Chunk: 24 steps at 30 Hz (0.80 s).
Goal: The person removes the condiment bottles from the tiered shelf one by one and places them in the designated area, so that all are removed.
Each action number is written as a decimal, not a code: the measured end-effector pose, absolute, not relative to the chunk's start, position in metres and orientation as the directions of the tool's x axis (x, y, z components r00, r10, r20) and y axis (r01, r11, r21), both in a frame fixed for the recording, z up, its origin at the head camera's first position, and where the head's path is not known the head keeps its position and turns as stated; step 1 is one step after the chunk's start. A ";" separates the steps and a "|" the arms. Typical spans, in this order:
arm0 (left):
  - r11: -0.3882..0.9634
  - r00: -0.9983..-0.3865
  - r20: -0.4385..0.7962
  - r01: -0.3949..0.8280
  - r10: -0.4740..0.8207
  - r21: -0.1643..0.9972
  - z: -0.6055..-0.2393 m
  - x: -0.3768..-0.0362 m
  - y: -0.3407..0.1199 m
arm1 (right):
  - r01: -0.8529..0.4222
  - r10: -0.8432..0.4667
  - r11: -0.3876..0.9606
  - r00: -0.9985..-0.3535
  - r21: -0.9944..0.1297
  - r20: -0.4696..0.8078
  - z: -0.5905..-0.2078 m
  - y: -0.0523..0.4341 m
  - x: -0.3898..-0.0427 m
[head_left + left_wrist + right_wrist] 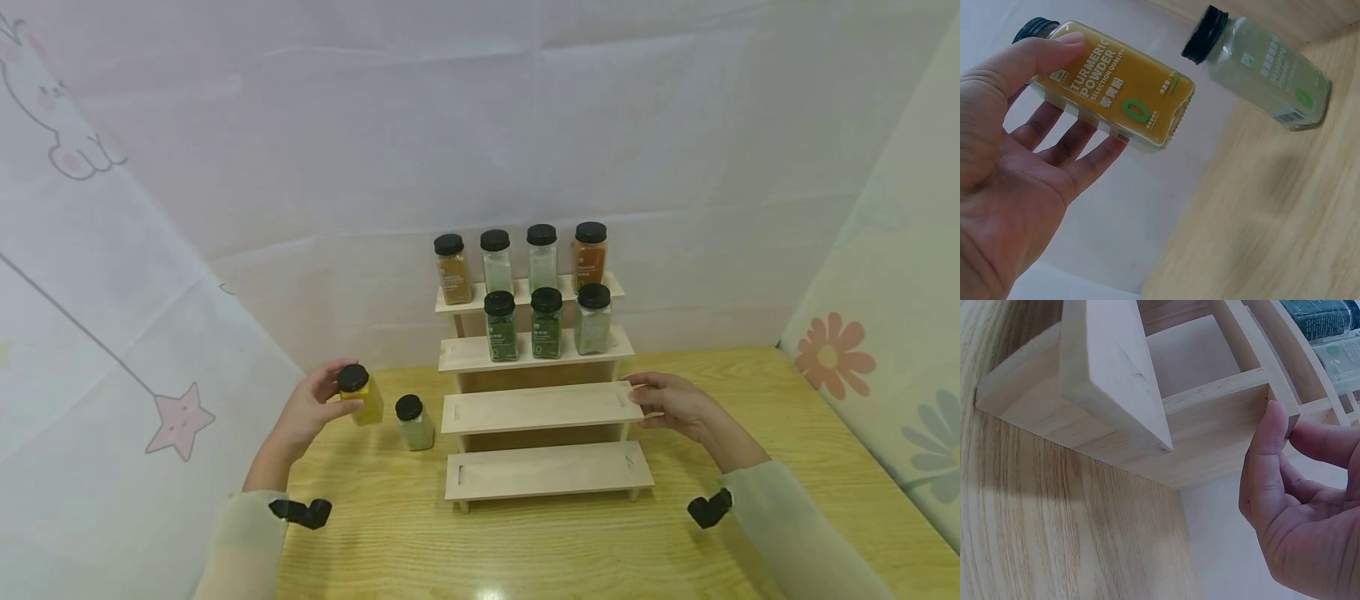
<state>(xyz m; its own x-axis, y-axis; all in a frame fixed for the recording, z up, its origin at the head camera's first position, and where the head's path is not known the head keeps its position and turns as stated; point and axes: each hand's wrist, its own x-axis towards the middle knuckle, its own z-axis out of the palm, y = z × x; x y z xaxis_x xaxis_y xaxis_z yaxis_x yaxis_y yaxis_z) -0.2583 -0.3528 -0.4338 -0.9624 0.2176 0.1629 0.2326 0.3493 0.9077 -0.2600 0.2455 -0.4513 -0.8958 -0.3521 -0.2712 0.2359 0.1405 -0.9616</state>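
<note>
Turmeric jar [367, 404] in grip: a person's left hand [307, 410] holds the yellow-filled container to the left of a stepped wooden rack [551, 471], thumb across its labelled face and fingers along the opposite side, near the black cap. Its long axis runs nearly upright, cap on top, almost parallel with that of a pale seasoning jar [417, 429] standing on the tabletop [360, 533]. The turmeric jar appears to be held just off that surface.

Across the rack, the right hand [675, 407] pinches the right end of the second step from the bottom [543, 408] between thumb and fingers, well apart from the yellow jar. The left hand is plainly the nearer, since the jar sits within its grasp.

What counts most here, by the look of it, is the sideways gap: the rack lies to the right of the left hand's fingers, with the seasoning jar between, slightly closer to the person. Three jars [546, 335] stand on the second step from the top, and four more [454, 279] line the highest one behind them.
</note>
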 end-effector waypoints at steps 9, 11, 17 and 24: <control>0.317 -0.962 0.150 0.218 0.227 0.923 -0.453 -0.258 -0.359 | 0.238 -0.348 0.135 -0.898 -0.962 -0.271 -0.450 0.245 -0.260; 0.307 -0.964 0.142 0.208 0.224 0.929 -0.458 -0.258 -0.360 | 0.236 -0.349 0.135 -0.898 -0.962 -0.269 -0.451 0.245 -0.260; 0.293 -0.971 0.121 0.180 0.207 0.939 -0.470 -0.257 -0.361 | 0.238 -0.349 0.126 -0.898 -0.963 -0.267 -0.452 0.246 -0.259; 0.286 -0.974 0.107 0.163 0.199 0.944 -0.482 -0.257 -0.360 | 0.236 -0.348 0.120 -0.900 -0.964 -0.263 -0.452 0.246 -0.259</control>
<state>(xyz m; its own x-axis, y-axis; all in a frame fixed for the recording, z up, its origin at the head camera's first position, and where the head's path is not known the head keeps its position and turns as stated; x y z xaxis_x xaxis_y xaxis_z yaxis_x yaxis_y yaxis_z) -0.2574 -0.3598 -0.4818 -0.9740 0.1994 0.1073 0.1626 0.2862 0.9443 -0.2591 0.2459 -0.4522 -0.8997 -0.3480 -0.2635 0.2361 0.1197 -0.9643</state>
